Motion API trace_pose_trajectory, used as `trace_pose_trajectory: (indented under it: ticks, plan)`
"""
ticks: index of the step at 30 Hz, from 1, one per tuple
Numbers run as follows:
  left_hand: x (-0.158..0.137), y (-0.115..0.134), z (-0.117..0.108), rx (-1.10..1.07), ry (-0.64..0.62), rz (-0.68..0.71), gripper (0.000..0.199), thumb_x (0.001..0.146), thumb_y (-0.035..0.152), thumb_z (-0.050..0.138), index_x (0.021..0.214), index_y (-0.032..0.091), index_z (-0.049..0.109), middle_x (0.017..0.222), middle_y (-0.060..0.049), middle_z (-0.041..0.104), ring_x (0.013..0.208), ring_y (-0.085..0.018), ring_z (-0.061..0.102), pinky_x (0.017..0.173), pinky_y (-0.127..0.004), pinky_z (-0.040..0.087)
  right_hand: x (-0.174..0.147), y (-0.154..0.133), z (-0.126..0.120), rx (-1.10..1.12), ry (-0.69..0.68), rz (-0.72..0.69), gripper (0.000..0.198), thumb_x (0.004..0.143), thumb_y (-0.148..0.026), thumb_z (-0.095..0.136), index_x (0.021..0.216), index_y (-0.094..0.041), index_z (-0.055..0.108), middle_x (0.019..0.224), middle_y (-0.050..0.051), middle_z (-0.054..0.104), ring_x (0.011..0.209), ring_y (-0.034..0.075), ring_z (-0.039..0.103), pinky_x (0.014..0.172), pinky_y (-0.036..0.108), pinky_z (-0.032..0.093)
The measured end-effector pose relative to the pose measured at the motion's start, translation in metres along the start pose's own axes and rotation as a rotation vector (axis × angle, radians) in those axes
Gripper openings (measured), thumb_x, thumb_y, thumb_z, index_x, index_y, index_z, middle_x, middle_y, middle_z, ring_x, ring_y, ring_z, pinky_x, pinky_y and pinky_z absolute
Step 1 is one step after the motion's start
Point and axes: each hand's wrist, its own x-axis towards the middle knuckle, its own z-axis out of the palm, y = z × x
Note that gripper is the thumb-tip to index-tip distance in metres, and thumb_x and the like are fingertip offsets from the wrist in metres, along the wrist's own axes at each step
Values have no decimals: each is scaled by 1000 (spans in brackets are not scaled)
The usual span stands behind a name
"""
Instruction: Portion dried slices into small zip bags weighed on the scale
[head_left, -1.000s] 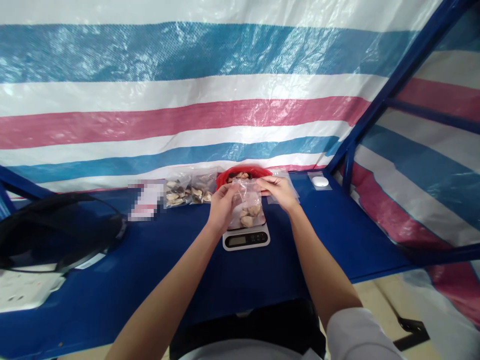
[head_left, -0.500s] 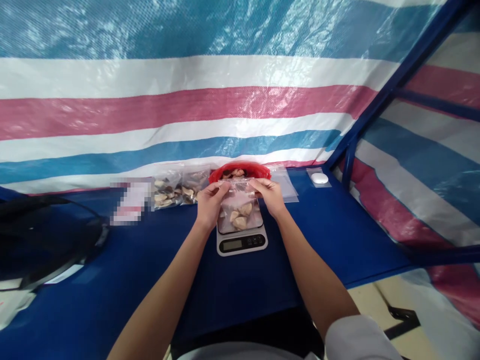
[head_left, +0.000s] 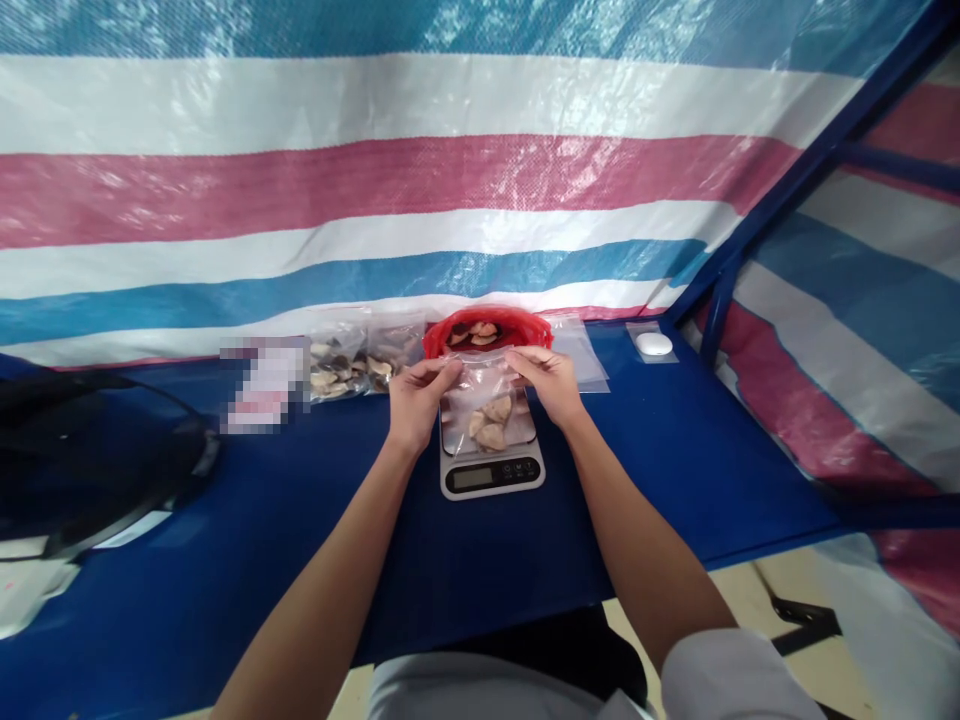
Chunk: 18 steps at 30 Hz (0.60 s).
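Observation:
A clear zip bag (head_left: 480, 385) with several pale, shell-like pieces (head_left: 491, 422) in its lower part hangs between my hands, over the plate of a white kitchen scale (head_left: 493, 475). My left hand (head_left: 418, 397) pinches the bag's top edge at its left end. At the right end of that edge, my right hand (head_left: 549, 382) is closed on it between thumb and fingers. Just behind the bag stands a red bag (head_left: 489, 318), its mouth open, holding more such pieces. The scale's display is too dim to read.
Two filled clear bags (head_left: 337, 370) stand left of the red bag. Flat empty zip bags (head_left: 589, 355) lie to its right, then a small white oval case (head_left: 654, 344) on clear plastic. A black item (head_left: 97, 465) is at the far left of the blue table (head_left: 300, 520); striped sheeting rises behind.
The view has shifted slightly, so the scale and bags sit a little higher and further right. Both hands still hold the zip bag's top edge over the scale.

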Motion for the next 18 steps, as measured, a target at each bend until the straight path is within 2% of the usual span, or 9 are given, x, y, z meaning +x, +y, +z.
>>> trace_pose_trajectory:
  ticks: [10,18]
  plan:
    - [-1,-4,-6,-30,47,-37,32,60,44,92,74,17,80,70,-2,74,61,-13,62,64,-26,52,2,2,-2,-6,-1,30,44,59,-58,87,81,-22,78,80,2,77,74,21,72,68,37,63]
    - [2,-2,-10,-14,58,-33,31,60,43,92,73,18,80,68,-2,74,61,-13,62,63,-26,51,1,5,-3,0,-19,6,38,63,-54,87,83,-22,79,77,1,76,71,19,71,67,34,63]
